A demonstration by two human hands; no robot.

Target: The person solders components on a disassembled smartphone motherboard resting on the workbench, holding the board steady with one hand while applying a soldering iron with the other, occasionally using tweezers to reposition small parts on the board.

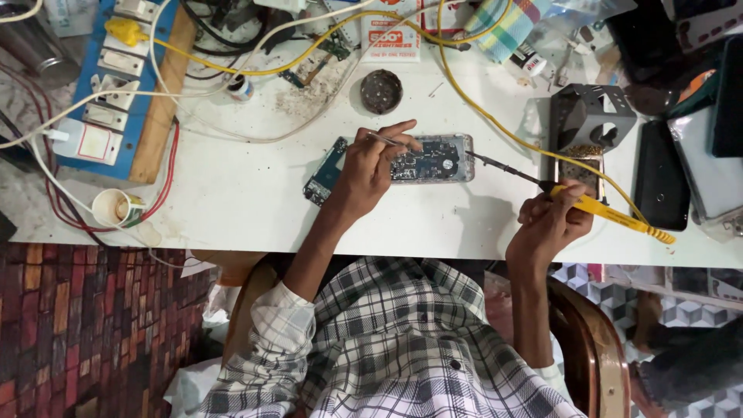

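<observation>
Left hand (368,172) grips tweezers (385,140) over opened phone (422,159) lying flat on white table (232,193). Right hand (551,220) grips yellow soldering iron (600,209), tip near phone's right end. Metal stand (590,116) just beyond; round tin (381,91) above the phone.

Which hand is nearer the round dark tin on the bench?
Left. The left hand, holding tweezers over the opened phone, sits just below the round dark tin. The right hand, gripping the yellow soldering iron, is farther off, lower right.

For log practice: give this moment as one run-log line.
left hand: tweezers over opened phone | right hand: soldering iron, tip at phone edge
</observation>
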